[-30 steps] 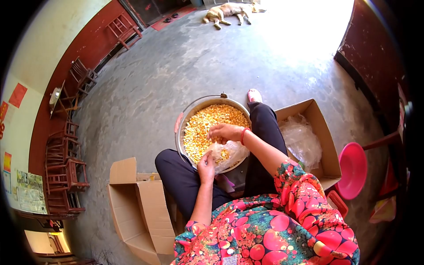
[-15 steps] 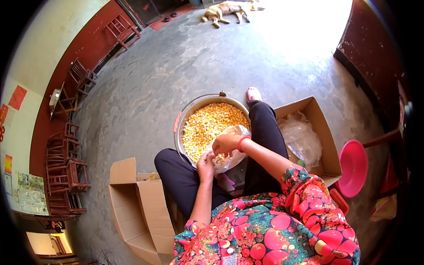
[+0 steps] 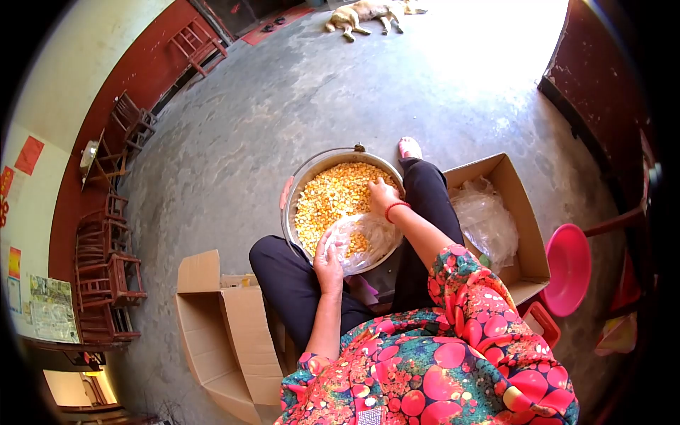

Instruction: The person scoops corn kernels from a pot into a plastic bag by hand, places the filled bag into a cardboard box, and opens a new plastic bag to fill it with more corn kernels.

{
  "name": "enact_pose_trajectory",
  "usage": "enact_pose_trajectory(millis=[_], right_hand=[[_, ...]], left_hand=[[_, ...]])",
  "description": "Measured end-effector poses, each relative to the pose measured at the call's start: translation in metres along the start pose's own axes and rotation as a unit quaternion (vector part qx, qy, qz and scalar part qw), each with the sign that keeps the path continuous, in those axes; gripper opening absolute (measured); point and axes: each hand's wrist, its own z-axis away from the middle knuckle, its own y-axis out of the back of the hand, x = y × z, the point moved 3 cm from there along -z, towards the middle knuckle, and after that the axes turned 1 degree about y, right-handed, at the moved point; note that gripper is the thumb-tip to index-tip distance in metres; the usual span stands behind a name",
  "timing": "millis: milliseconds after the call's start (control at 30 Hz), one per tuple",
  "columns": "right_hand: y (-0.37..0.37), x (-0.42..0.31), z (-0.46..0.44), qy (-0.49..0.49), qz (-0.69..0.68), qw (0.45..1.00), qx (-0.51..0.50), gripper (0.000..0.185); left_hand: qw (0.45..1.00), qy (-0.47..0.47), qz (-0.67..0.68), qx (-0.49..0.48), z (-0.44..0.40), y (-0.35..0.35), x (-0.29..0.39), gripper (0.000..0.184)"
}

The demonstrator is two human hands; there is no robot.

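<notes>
A round metal bucket [image 3: 289,205] stands between the legs, holding yellow corn kernels [image 3: 329,193]. My left hand [image 3: 328,263] grips the edge of a clear plastic bag [image 3: 363,237], which lies over the bucket's near side with kernels seen in or through it. Above the right part of the corn is my right hand [image 3: 382,195], wearing a red bracelet [image 3: 397,207]. Its fingertips touch the kernels, and whether any are held between them is too small to tell.
An open cardboard box [image 3: 535,241] with clear plastic bags [image 3: 489,223] stands at the right, beside a pink basin [image 3: 568,270]. Another cardboard box [image 3: 244,333] is at the left. A dog [image 3: 365,15] lies on the far floor; wooden chairs [image 3: 117,280] line the left wall.
My right hand has moved from the bag, near my left hand, up and right to the corn. The bag's mouth now looks wider, and my left hand's fingers are straighter.
</notes>
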Motion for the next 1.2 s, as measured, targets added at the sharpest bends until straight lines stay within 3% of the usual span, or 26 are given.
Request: enact_pose_trajectory(millis=[67,200,267,367,633,700,733,833,867,933,1067,1200], right_hand=[[-0.003,-0.005,0.009,-0.01,-0.007,0.999,-0.03,0.035],[-0.012,-0.006,0.01,0.021,0.02,0.998,-0.062,0.036],[-0.03,-0.002,0.004,0.096,0.029,0.99,-0.1,0.039],[-0.033,-0.001,0.005,0.099,0.029,0.991,-0.083,0.034],[-0.034,0.004,0.001,0.08,-0.019,0.996,-0.044,0.022],[-0.024,0.006,0.002,0.044,-0.142,0.986,0.07,0.021],[-0.02,0.005,0.001,0.043,-0.141,0.987,0.071,0.021],[-0.015,0.01,-0.001,-0.106,-0.465,0.879,-0.018,0.018],[-0.011,0.009,0.0,-0.106,-0.464,0.879,-0.017,0.018],[-0.004,0.004,0.003,-0.12,-0.542,0.83,-0.061,0.015],[0.028,-0.023,0.013,-0.032,-0.644,0.754,-0.126,0.019],[0.033,-0.044,0.031,0.076,-0.641,0.711,-0.279,0.019]], left_hand=[[0.999,-0.047,-0.001,-0.008,0.0,0.0,0.0,0.024],[0.997,-0.054,-0.03,-0.055,-0.004,0.001,-0.013,0.021],[0.998,0.008,0.001,-0.06,-0.002,-0.002,-0.016,0.019],[0.995,0.068,-0.038,-0.062,-0.002,0.0,-0.023,0.018],[0.998,0.028,-0.056,-0.018,-0.006,0.007,-0.031,0.021],[0.998,-0.021,-0.057,0.019,-0.009,0.01,-0.027,0.023],[0.998,-0.022,-0.055,0.018,-0.01,0.011,-0.025,0.023],[0.997,0.056,0.031,0.039,-0.008,0.012,-0.024,0.027],[0.997,0.055,0.032,0.038,-0.008,0.013,-0.026,0.027],[0.998,0.061,0.024,0.018,-0.01,0.013,-0.034,0.027],[0.998,0.061,0.018,0.018,-0.007,0.011,-0.028,0.028],[0.995,0.094,0.014,0.005,-0.009,0.01,-0.035,0.029]])
